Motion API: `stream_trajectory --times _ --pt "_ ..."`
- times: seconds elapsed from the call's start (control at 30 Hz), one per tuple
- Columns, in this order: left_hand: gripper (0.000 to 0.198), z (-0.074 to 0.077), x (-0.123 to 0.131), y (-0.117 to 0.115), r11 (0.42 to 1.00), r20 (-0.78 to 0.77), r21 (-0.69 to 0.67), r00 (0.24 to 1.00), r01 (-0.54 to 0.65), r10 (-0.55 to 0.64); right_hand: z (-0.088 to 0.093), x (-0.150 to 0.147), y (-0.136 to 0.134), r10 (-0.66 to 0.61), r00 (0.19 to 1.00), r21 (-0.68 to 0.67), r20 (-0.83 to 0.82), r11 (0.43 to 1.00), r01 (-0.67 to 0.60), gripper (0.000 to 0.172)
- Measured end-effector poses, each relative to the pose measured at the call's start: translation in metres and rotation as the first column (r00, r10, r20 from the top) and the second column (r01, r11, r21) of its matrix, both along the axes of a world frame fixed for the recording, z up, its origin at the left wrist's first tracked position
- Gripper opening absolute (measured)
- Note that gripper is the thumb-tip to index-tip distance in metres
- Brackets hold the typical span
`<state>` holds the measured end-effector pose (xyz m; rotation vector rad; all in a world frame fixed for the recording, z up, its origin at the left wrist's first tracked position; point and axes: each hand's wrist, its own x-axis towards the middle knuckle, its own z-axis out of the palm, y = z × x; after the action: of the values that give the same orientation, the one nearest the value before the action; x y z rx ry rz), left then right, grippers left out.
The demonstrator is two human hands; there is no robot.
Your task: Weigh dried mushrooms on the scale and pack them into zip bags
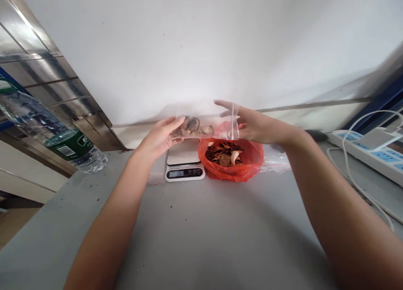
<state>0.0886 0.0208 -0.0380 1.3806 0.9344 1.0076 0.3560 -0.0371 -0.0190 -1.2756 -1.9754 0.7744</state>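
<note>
My left hand is closed on the left end of a clear zip bag, thumb in front. Dried brown pieces, like sliced mushroom or herb, lie inside it. The bag is held sideways above a white digital scale and a red plastic bag. At the bag's zip end is my right hand, its fingers spread and stretched to the left; some are partly hidden by the plastic. More dried dark and pale pieces fill the opened red bag, which stands against the scale's right side.
A big clear bottle with a green label stands at the left. Flat clear bags lie right of the red bag. A power strip with white cables is at the right. Behind the grey table rises a white wall.
</note>
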Motion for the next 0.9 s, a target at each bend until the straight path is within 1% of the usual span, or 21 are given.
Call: stream_trajectory --times 0.07,0.1,0.13,0.17,0.23,0.3,0.4,0.43,0.5,0.53,0.57,0.6,0.67,0.73,0.8,0.9 --pt "0.027 -0.001 0.006 -0.001 0.998 -0.028 0.052 0.999 -0.045 0.046 0.008 0.014 -0.005 0.055 0.997 -0.082 0.047 0.995 -0.051 0.063" --pt "0.03 -0.001 0.009 -0.002 0.995 -0.037 0.076 0.997 -0.063 0.066 0.012 0.021 -0.007 0.086 0.992 -0.122 0.091 0.99 -0.074 0.051" --pt "0.033 -0.001 0.012 -0.003 0.993 -0.041 0.093 0.996 -0.076 0.08 0.015 0.027 -0.01 0.108 0.983 -0.161 0.148 0.983 -0.083 0.042" --pt "0.035 -0.002 0.015 -0.004 0.991 -0.037 0.105 0.995 -0.083 0.088 0.017 0.034 -0.012 0.116 0.972 -0.201 0.205 0.977 -0.074 0.039" --pt "0.039 -0.003 0.02 -0.005 0.987 -0.016 0.131 0.995 -0.092 0.095 0.019 0.044 -0.014 0.098 0.948 -0.264 0.303 0.964 -0.016 0.046" --pt "0.04 -0.006 0.028 -0.006 0.978 -0.014 0.177 0.994 -0.107 0.111 0.017 0.051 -0.013 0.049 0.928 -0.28 0.37 0.958 0.061 0.049" --pt "0.038 -0.012 0.041 -0.009 0.942 -0.033 0.312 0.99 -0.123 0.14 0.015 0.051 -0.011 -0.029 0.901 -0.233 0.432 0.962 0.143 0.041" --pt "0.037 -0.014 0.045 -0.011 0.921 -0.029 0.373 0.991 -0.111 0.131 0.016 0.049 -0.011 -0.063 0.896 -0.209 0.44 0.963 0.17 0.044" --pt "0.036 -0.015 0.053 -0.017 0.866 -0.009 0.495 0.996 -0.071 0.087 0.017 0.042 -0.011 -0.125 0.887 -0.156 0.445 0.964 0.214 0.061" --pt "0.034 -0.014 0.056 -0.02 0.833 0.0 0.551 0.998 -0.05 0.06 0.019 0.039 -0.011 -0.143 0.882 -0.13 0.449 0.966 0.222 0.066" --pt "0.032 -0.013 0.057 -0.023 0.798 0.01 0.602 0.999 -0.04 0.042 0.02 0.036 -0.012 -0.145 0.879 -0.109 0.455 0.97 0.216 0.065" --pt "0.029 -0.011 0.058 -0.026 0.762 0.017 0.646 0.999 -0.037 0.034 0.022 0.033 -0.012 -0.133 0.877 -0.091 0.461 0.976 0.196 0.058" --pt "0.024 -0.007 0.059 -0.03 0.701 0.031 0.711 0.998 -0.056 0.048 0.024 0.03 -0.012 -0.094 0.881 -0.058 0.464 0.989 0.136 0.04" --pt "0.022 -0.004 0.058 -0.032 0.66 0.057 0.745 0.995 -0.096 0.08 0.025 0.029 -0.01 -0.081 0.894 -0.017 0.44 0.995 0.098 0.028" --pt "0.022 -0.002 0.056 -0.032 0.643 0.077 0.754 0.99 -0.135 0.117 0.024 0.029 -0.008 -0.104 0.915 0.033 0.391 0.995 0.099 0.024" --pt "0.022 -0.001 0.052 -0.027 0.647 0.092 0.741 0.982 -0.179 0.166 0.021 0.032 -0.007 -0.162 0.948 0.11 0.275 0.985 0.136 0.024"
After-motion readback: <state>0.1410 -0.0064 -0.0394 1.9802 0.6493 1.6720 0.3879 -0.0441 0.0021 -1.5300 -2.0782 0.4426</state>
